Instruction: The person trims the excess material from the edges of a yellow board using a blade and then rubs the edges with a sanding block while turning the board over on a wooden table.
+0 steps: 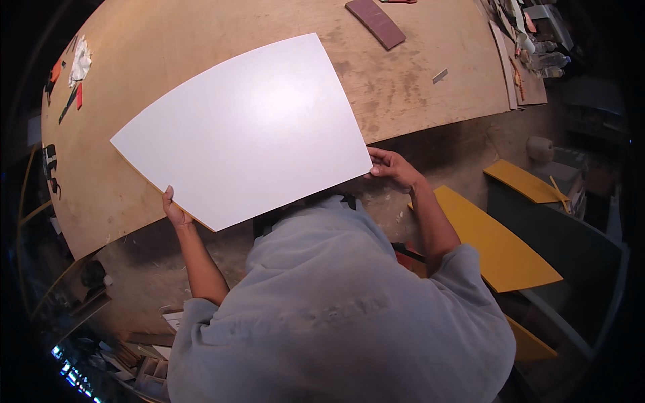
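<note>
A white panel (248, 134) with straight sides and a bowed far edge lies over the near part of the wooden worktable (430, 87), its near edge reaching past the table toward my body. Along its left side runs a thin yellowish edge. My left hand (176, 207) grips that side near the close left corner, thumb on top and the fingers hidden beneath. At the near right corner, my right hand (393, 168) pinches the panel between thumb and fingers.
A brown sanding block (376, 23) and a small metal piece (440, 76) lie on the table. A white cloth (80, 62) is at far left. Yellow panels (497, 242) lean at my right by a dark board (557, 255). Plastic bottles (551, 62) stand far right.
</note>
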`<state>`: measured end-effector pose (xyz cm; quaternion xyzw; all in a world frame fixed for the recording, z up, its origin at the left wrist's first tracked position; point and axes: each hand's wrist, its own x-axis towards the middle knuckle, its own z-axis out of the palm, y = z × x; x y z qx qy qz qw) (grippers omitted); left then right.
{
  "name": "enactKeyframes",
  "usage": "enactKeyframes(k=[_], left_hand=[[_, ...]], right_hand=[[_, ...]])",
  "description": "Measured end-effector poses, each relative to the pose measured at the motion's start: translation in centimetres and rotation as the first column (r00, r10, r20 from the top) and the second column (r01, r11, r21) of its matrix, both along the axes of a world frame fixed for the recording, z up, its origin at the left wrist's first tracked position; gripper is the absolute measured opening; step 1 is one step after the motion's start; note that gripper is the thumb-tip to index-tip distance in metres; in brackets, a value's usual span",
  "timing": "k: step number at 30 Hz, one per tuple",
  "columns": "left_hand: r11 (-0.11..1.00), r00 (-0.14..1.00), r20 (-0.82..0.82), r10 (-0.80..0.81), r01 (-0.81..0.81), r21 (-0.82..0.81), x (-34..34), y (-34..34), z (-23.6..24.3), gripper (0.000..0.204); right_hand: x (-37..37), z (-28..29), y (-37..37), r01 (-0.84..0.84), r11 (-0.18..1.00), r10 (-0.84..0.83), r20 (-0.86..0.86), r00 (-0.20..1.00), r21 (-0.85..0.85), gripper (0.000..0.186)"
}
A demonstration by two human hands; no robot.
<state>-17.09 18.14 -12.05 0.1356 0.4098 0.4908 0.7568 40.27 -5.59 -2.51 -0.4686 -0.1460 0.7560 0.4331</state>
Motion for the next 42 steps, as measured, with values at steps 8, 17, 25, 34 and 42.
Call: enactKeyframes(k=[8, 17, 25, 34, 42], left_hand=[[0.995, 0.969, -0.23, 0.095, -0.088, 0.041, 1.5, 0.4, 1.8, 0.038], [0.983, 0.37, -0.914, -0.165, 0.134, -0.123, 2.9, 1.2, 7.3, 0.046], [0.491, -0.299, -0.931, 0.211, 0.856, -0.163, 5.4, -2.8, 14.2, 0.067], [-0.041, 0.044, -0.933, 0.358, 0.999, 0.031, 9.6, -6.6, 6.7, 0.074], [-0.188, 0.155, -0.876, 0.457, 0.979, 0.075, 9.0, -5.6, 5.6, 0.073]], right_hand=[[6.5, 4.1, 5.2, -0.083, 0.973, 0.197, 0.585, 0.786, -0.216, 0.04], [22.1, -5.2, 28.6, -0.364, 0.923, -0.332, 0.731, -0.596, 0.123, 0.085], [17.8, -3.1, 30.2, -0.076, 0.994, -0.102, 0.912, -0.397, 0.078, 0.086], [-7.0, 2.0, 5.2, 0.688, 0.611, -0.336, -0.659, 0.673, 0.391, 0.091], [-30.2, -3.6, -7.3, 0.771, 0.512, -0.859, 0.227, 0.459, 0.379, 0.076]])
